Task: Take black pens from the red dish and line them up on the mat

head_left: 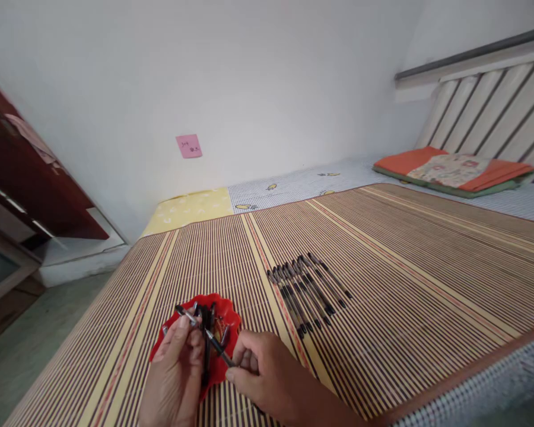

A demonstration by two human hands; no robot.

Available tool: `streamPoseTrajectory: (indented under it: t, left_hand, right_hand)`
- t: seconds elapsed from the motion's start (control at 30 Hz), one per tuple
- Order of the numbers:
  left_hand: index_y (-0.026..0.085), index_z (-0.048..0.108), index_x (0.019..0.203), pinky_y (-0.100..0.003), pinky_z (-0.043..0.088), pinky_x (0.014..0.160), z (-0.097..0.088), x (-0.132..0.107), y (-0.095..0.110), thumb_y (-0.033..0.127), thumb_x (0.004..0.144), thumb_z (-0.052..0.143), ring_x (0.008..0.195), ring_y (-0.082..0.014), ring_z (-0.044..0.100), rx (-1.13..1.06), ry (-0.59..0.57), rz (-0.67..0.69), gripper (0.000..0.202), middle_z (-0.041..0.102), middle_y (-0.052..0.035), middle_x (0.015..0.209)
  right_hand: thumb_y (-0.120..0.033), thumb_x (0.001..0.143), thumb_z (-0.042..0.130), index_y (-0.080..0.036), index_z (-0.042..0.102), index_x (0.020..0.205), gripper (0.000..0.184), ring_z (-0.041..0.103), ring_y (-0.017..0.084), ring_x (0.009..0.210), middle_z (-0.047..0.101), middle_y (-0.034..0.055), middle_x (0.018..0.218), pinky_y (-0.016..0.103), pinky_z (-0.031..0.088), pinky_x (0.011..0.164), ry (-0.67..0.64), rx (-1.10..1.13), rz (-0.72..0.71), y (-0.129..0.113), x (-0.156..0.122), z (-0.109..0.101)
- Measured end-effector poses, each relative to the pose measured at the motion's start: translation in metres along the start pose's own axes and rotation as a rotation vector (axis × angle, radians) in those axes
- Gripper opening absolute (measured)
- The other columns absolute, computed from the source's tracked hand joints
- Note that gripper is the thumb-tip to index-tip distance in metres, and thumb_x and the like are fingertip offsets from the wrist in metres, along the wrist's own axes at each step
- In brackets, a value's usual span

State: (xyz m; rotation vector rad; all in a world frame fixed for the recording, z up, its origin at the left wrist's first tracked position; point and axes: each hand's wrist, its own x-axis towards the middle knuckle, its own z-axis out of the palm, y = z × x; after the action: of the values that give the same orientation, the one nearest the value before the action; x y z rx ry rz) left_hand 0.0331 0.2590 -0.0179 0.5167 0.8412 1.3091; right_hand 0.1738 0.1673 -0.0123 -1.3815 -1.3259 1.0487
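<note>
A red scalloped dish [222, 313] lies on a striped bamboo mat [382, 261] and holds a few black pens. My left hand [178, 370] and my right hand [260, 370] meet over the dish, both closed on one thin black pen [204, 333] that slants between them. The left fingers pinch its upper end, the right fingers its lower end. To the right of the dish, several black pens [307, 290] lie side by side in a neat row on the mat.
The mat covers a bed with a patterned sheet [293, 184]. An orange and green cushion [454, 171] rests by the slatted headboard [493, 107]. A pink note [188, 146] sticks on the white wall. Dark red furniture [22, 178] stands left.
</note>
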Motion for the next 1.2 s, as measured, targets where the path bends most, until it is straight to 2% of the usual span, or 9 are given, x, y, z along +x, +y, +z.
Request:
streamPoseTrajectory:
  t: [0.13,0.23,0.4,0.57,0.73,0.93,1.07,1.13,1.2]
  left_hand:
    - [0.015,0.068,0.083,-0.012,0.051,0.052,-0.003,0.003,0.001,0.008,0.084,0.064,0.059,-0.0054,0.055,-0.028,0.005,-0.024,0.008,0.063,0.0014,0.078]
    - [0.014,0.069,0.085,-0.012,0.051,0.051,-0.004,0.004,0.001,0.012,0.084,0.065,0.058,-0.0053,0.055,-0.014,-0.012,-0.026,0.004,0.064,0.0006,0.079]
    - [0.014,0.070,0.090,-0.014,0.054,0.055,-0.001,-0.001,-0.001,0.012,0.083,0.066,0.060,-0.0059,0.057,0.019,0.033,-0.051,0.009,0.068,-0.0019,0.085]
    - [0.014,0.071,0.092,-0.014,0.053,0.053,0.004,-0.006,-0.003,0.011,0.080,0.071,0.059,-0.0064,0.057,0.066,-0.061,-0.076,0.012,0.068,-0.0023,0.086]
    - [0.014,0.069,0.090,-0.018,0.058,0.060,0.011,-0.011,-0.006,0.009,0.080,0.070,0.062,-0.0086,0.061,0.119,-0.050,-0.111,0.012,0.067,-0.0036,0.084]
    - [0.014,0.069,0.090,-0.018,0.058,0.066,0.014,-0.013,-0.009,0.005,0.080,0.069,0.065,-0.0080,0.063,0.131,-0.074,-0.137,0.013,0.069,-0.0039,0.087]
    - [0.015,0.070,0.090,-0.019,0.058,0.071,0.011,-0.013,-0.010,0.006,0.078,0.072,0.070,-0.0089,0.064,0.172,-0.097,-0.142,0.015,0.069,-0.0032,0.086]
    - [0.016,0.070,0.092,-0.018,0.057,0.066,0.011,-0.013,-0.012,0.010,0.076,0.075,0.066,-0.0085,0.062,0.218,-0.144,-0.150,0.017,0.068,-0.0025,0.082]
    - [0.016,0.070,0.093,-0.016,0.051,0.057,0.010,-0.013,-0.015,0.017,0.075,0.079,0.059,-0.0073,0.057,0.275,-0.228,-0.169,0.021,0.067,-0.0013,0.077]
  right_hand:
    - [-0.015,0.077,0.063,-0.019,0.055,0.073,0.010,0.045,0.008,0.056,0.049,-0.0071,0.060,0.020,0.032,0.053,0.040,-0.066,-0.008,0.007,0.004,-0.004]
    - [-0.016,0.082,0.059,-0.019,0.060,0.081,0.003,0.052,0.010,0.062,0.058,-0.0035,0.068,0.021,0.033,0.057,0.150,-0.263,0.006,0.019,0.012,-0.019]
    - [-0.016,0.088,0.054,-0.015,0.065,0.096,0.014,0.065,0.018,0.078,0.070,0.0084,0.090,0.026,0.035,0.063,0.321,-0.779,0.202,0.041,0.028,-0.049]
    - [-0.015,0.091,0.052,-0.010,0.065,0.103,0.018,0.069,0.025,0.086,0.071,0.0146,0.098,0.029,0.039,0.064,0.326,-0.975,0.323,0.047,0.035,-0.057]
    - [-0.016,0.091,0.055,-0.010,0.064,0.104,0.016,0.070,0.026,0.087,0.071,0.0154,0.099,0.029,0.041,0.064,0.300,-1.010,0.342,0.050,0.039,-0.055]
    - [-0.023,0.090,0.062,-0.012,0.064,0.104,0.018,0.070,0.025,0.089,0.071,0.0140,0.100,0.029,0.040,0.065,0.298,-0.963,0.320,0.057,0.039,-0.056]
    - [-0.021,0.089,0.060,-0.014,0.065,0.093,0.009,0.068,0.022,0.082,0.071,0.0116,0.091,0.028,0.037,0.063,0.338,-0.934,0.304,0.051,0.034,-0.066]
    - [-0.022,0.091,0.057,-0.015,0.064,0.085,0.011,0.065,0.019,0.075,0.070,0.0087,0.081,0.027,0.035,0.061,0.383,-0.833,0.243,0.041,0.029,-0.068]
    - [-0.025,0.093,0.054,-0.016,0.063,0.084,0.015,0.062,0.016,0.069,0.067,0.0047,0.075,0.026,0.036,0.060,0.396,-0.622,0.109,0.027,0.022,-0.064]
